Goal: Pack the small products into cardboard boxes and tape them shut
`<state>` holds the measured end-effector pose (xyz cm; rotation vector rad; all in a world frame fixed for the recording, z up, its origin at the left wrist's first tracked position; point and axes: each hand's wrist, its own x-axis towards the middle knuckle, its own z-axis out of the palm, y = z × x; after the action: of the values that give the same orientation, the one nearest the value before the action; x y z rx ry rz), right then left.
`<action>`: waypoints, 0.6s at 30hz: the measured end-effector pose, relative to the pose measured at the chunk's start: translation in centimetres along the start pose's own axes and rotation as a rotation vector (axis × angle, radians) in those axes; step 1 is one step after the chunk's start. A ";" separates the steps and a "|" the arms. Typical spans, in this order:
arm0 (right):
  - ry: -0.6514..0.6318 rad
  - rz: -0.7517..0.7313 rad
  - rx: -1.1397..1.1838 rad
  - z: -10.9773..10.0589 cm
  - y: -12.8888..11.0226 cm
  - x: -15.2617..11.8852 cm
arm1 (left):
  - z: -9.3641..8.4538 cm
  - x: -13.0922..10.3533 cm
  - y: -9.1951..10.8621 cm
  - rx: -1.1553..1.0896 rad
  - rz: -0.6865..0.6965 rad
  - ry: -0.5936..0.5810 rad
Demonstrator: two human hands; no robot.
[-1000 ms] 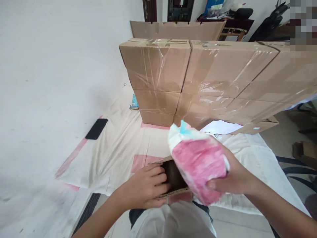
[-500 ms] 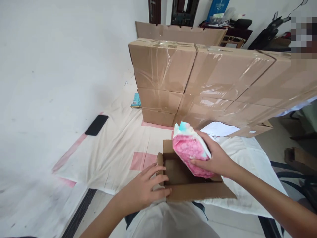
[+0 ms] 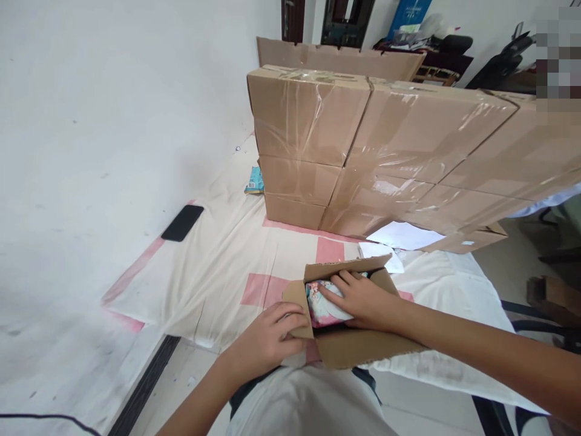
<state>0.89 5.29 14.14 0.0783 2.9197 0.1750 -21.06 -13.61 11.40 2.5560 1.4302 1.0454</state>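
Observation:
An open cardboard box stands at the table's near edge, its flaps folded outward. Inside it lies a soft-looking packet, pink and white with a coloured pattern, partly covered by my right hand. That hand reaches into the box from the right, fingers curved over the packet's top and thumb side low against it. My left hand holds the box's left flap with bent fingers. What the packet contains cannot be seen.
Taped cardboard boxes form a wall behind the work spot. White paper sheets lie at its foot. A black phone rests on the cloth at the left, and a blue packet sits by the boxes' left end.
My right hand has lowered the pink packet from above the box down into it. My left hand has stayed at the box's left side, and the view has shifted slightly.

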 end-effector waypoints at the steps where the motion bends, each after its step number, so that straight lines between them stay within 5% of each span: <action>1: -0.003 0.012 -0.016 0.2 -0.2 0.2 | 0.1 0.0 0.0 -0.008 0.005 0.011; 8: -0.023 0.049 0.119 -1.2 -0.8 1.1 | 0.0 0.5 -0.8 -0.052 -0.017 0.081; 12: 0.026 0.184 0.486 -4.1 1.0 -2.3 | 1.0 -0.5 -1.2 -0.105 -0.061 0.136; 15: 0.315 0.382 0.652 -4.2 1.6 -7.0 | 2.8 -1.5 -1.2 -0.176 -0.132 0.246; 18: 0.643 0.533 0.821 -1.1 0.4 -10.8 | 4.6 -1.9 -1.2 -0.252 -0.140 0.363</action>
<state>11.23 4.81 17.49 1.0994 3.2629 -1.1158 -20.04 -13.10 6.38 2.1371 1.4096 1.6100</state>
